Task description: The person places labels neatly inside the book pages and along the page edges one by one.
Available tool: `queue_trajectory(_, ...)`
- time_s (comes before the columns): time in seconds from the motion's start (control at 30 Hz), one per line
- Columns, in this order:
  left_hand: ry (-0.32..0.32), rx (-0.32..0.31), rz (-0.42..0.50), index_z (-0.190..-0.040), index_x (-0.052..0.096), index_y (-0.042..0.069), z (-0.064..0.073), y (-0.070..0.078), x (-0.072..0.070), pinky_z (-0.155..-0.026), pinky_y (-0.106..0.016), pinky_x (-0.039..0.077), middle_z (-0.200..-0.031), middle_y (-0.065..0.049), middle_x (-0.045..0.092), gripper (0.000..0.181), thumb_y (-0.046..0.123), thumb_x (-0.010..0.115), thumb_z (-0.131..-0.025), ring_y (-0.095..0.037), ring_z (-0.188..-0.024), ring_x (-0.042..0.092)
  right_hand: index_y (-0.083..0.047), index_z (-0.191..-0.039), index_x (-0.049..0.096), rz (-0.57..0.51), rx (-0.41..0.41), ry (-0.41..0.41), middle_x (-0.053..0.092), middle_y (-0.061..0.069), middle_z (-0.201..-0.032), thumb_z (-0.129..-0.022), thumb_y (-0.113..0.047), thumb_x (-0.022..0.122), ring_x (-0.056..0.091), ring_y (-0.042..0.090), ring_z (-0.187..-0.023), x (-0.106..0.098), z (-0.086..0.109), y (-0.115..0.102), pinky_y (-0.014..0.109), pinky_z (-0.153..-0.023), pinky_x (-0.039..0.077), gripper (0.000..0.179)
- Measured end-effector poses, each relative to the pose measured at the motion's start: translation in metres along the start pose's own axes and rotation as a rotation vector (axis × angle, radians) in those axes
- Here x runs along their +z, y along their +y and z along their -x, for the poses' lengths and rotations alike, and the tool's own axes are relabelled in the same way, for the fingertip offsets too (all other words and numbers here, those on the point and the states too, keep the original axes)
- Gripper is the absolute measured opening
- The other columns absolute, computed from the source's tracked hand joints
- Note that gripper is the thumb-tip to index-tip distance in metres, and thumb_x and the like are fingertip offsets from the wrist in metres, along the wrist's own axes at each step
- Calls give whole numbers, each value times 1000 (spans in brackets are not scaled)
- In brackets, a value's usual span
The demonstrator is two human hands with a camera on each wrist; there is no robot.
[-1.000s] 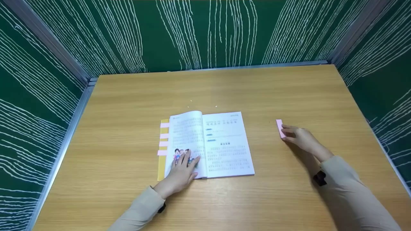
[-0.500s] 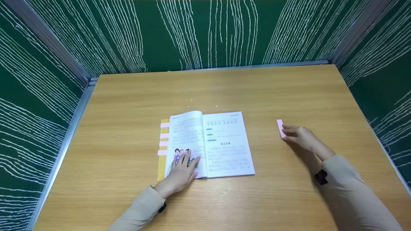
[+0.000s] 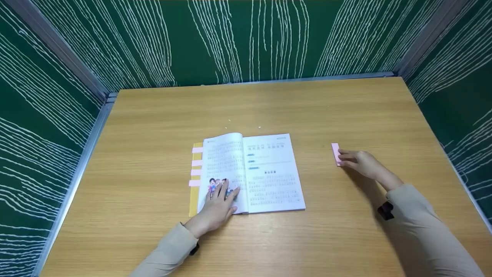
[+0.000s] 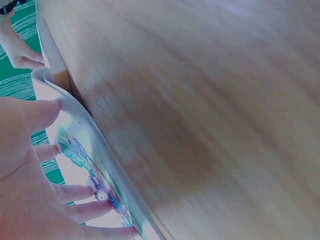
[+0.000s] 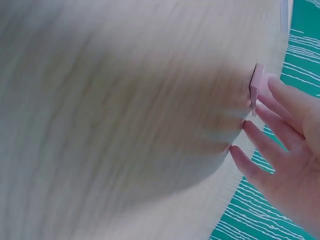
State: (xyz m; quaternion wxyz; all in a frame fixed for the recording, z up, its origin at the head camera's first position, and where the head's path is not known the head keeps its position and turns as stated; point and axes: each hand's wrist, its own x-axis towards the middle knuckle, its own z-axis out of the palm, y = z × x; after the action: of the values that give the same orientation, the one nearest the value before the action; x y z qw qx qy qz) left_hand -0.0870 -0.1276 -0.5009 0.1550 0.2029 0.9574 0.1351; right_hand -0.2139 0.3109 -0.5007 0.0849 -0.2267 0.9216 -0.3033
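An open book (image 3: 271, 173) lies on the table, its left page slightly bowed upward near the spine. My left hand (image 3: 215, 211) rests on the lower left page with fingers spread, over a colourful picture of children; in the left wrist view the left hand (image 4: 45, 180) shows thumb and fingertips on the page. To the book's right, my right hand (image 3: 363, 165) pinches the near end of a narrow pink sticky note pad (image 3: 335, 150) between thumb and fingers. In the right wrist view, the thumb touches the pad (image 5: 257, 80) while the other fingertips reach the tabletop.
Several pink sticky tabs (image 3: 196, 163) line the yellow edge (image 3: 194, 200) at the book's left. Tiny white scraps (image 3: 259, 127) lie beyond the book. Green walls (image 3: 269, 38) with white wavy lines enclose the wooden table (image 3: 153, 134) at the back and sides.
My right thumb and fingers have shifted very slightly at the near end of the sticky note pad. The left hand and the book stay where they were.
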Motion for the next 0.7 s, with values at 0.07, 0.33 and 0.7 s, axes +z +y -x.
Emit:
queue_trajectory(0.07,3,2,4,-139,26,14,0,0,1,-97,-63,15,-144,-22,10,51,30,41,-93,-42,-129,13,9,-102,62,4,-4,35,51,27,-116,-85,-11,57,46,43,-108,1,0,0,52,-89,37,26)
queue_trajectory(0.33,5,-5,11,-140,26,15,0,-1,1,-97,-63,15,-144,-22,9,51,30,40,-93,-42,-129,12,10,-99,62,41,62,84,55,27,-111,-84,1,55,50,44,-102,6,-5,-5,53,-85,39,19)
queue_trajectory(0.7,-2,-13,3,-140,25,15,0,1,1,-98,-63,13,-145,-22,9,51,31,39,-93,-42,-129,12,7,-95,63,37,102,201,62,26,-96,-82,6,53,57,39,-92,9,-8,-11,51,-75,46,16)
